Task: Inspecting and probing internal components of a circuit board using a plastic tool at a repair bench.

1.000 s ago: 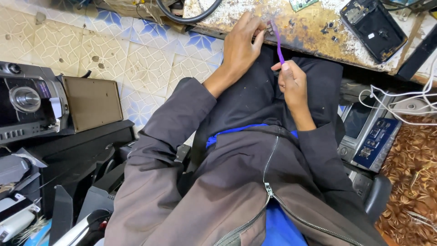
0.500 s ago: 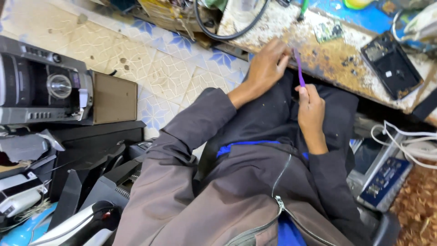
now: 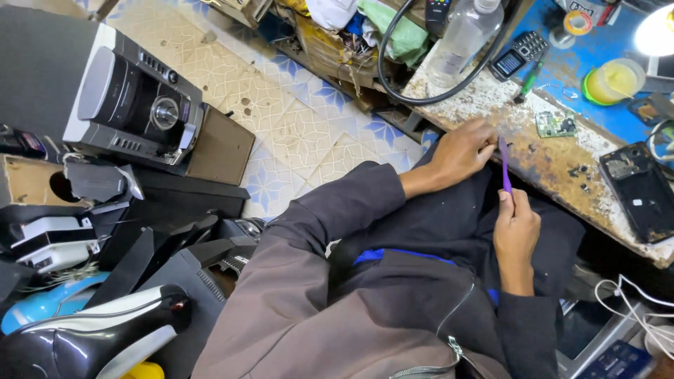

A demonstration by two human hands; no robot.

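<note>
The right hand (image 3: pixel 516 228) is closed around the lower end of a thin purple tool (image 3: pixel 505 165), which stands nearly upright with its tip at the near edge of the counter (image 3: pixel 554 165). The left hand (image 3: pixel 463 149) rests on that same edge just beside the tool's tip, fingers curled in; it may be pinching something small there, but the view is too poor to tell. Both hands sit above the person's lap, over dark cloth, with grey-brown sleeves running back toward the camera.

The counter is worn, stained and crowded. A small green circuit board (image 3: pixel 554 124) lies just beyond the hands. To the right lies an opened phone (image 3: pixel 640 191), dark and face-down, near the counter's edge. Further back are a keypad phone (image 3: pixel 517 56), a clear plastic bottle (image 3: pixel 467 35) and a thick black cable (image 3: pixel 421 84) looping around the bottle's base. A yellow tub (image 3: pixel 612 82) and a roll of tape (image 3: pixel 578 22) sit on the blue part of the counter, under a bright lamp (image 3: pixel 658 31).

On the tiled floor (image 3: pixel 295 133) to the left stands a silver and black stereo (image 3: pixel 133 105), with a brown speaker box (image 3: pixel 221 147) beside it and a heap of dark casings and parts in front. White wires (image 3: pixel 642 309) trail at the lower right, beside the chair.
</note>
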